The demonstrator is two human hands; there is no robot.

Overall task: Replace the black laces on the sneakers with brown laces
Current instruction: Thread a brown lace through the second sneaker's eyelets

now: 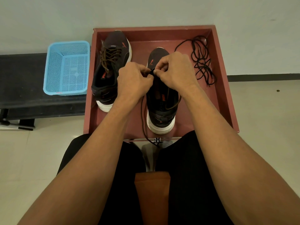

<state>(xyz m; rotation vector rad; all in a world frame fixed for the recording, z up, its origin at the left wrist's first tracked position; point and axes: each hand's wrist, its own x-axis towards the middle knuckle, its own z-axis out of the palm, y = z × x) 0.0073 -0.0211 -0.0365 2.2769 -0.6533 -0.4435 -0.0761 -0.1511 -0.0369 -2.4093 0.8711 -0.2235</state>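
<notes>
Fingers (142,69) of the left hand (133,80) and right hand (176,70) pinch the brown lace (142,117), apparently at its tip, over the right sneaker (160,114) in the tray (227,95). The step should go best with a grip close to the tip, feeding it straight through the eyelet, then evening both sides like the left sneaker (113,62). The black laces (203,62) lie far right.

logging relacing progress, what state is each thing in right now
far sneaker, laced in brown, in the tray
near sneaker, upright, relacing unfinished
brown lace, loose, one end trailing over the tray edge
black laces, removed, piled loose in the tray
left hand, pinching at the near sneaker's eyelets
right hand, pinching the same spot
blue basket, upright on the dark bench
</notes>
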